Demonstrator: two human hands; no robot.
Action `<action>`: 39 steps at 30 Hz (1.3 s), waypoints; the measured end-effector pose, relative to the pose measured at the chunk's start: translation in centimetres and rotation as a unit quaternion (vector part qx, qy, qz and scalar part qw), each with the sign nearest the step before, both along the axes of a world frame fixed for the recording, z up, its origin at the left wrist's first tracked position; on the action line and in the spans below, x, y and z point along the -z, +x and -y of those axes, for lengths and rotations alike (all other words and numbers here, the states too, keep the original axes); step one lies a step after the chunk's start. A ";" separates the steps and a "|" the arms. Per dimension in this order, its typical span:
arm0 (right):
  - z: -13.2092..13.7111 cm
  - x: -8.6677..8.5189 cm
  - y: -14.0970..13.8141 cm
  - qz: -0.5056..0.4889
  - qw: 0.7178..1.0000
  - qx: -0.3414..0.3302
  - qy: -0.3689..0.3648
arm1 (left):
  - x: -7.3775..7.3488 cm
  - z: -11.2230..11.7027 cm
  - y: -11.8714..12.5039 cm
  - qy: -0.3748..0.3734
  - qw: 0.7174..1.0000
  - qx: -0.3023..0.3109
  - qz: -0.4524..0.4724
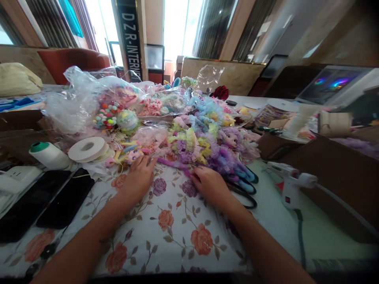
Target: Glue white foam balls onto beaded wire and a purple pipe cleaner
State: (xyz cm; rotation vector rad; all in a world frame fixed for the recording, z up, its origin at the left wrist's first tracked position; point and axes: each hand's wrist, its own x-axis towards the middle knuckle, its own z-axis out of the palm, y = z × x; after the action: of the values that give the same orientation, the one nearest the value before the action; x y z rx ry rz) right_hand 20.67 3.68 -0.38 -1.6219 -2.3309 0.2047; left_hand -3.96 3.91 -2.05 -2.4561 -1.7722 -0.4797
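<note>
My left hand (pixel 138 176) lies on the flowered tablecloth (pixel 166 232), fingers curled over one end of a thin purple strip (pixel 173 163). My right hand (pixel 209 183) pinches the strip's other end with fingers closed. Just beyond both hands spreads a heap of pastel lace trims (pixel 195 142) in yellow, purple and blue. A small doll head (pixel 232 138) lies in the heap, and another doll with pink hair (pixel 130 154) lies beside my left hand.
Black-handled scissors (pixel 242 189) lie right of my right hand. A white glue gun (pixel 291 183) stands farther right. White tape rolls (pixel 89 149), a thread cone (pixel 49 154) and two dark phones (pixel 44 201) are at left. Plastic bags of beads (pixel 89 102) sit behind.
</note>
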 end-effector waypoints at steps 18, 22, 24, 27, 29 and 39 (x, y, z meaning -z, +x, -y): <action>1.5 -3.5 2.3 -0.390 0.877 -0.122 -0.255 | -0.8 1.6 2.5 0.125 0.946 0.188 0.234; 1.7 -2.0 0.4 -0.381 0.889 -0.139 -0.211 | -0.2 3.8 4.6 -0.046 0.925 0.236 0.295; 1.8 -1.8 0.1 -0.373 0.894 -0.147 -0.199 | -0.1 4.3 5.0 -0.105 0.914 0.206 0.334; 1.7 -2.1 0.5 -0.368 0.901 -0.139 -0.184 | -0.7 4.3 4.5 -0.197 0.892 0.170 0.370; 1.5 -2.6 1.2 -0.369 0.906 -0.116 -0.174 | -1.3 4.1 3.9 -0.263 0.873 0.155 0.379; 0.7 -3.4 3.8 -0.147 0.937 -0.119 -0.295 | -3.1 1.7 0.2 -0.455 0.833 0.113 0.293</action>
State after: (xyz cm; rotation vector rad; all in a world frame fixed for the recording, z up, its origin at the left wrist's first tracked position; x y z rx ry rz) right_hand 24.52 3.02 3.05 -1.3872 -2.3389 1.2133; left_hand -3.71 2.17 1.05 -3.4892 -2.3432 -0.5265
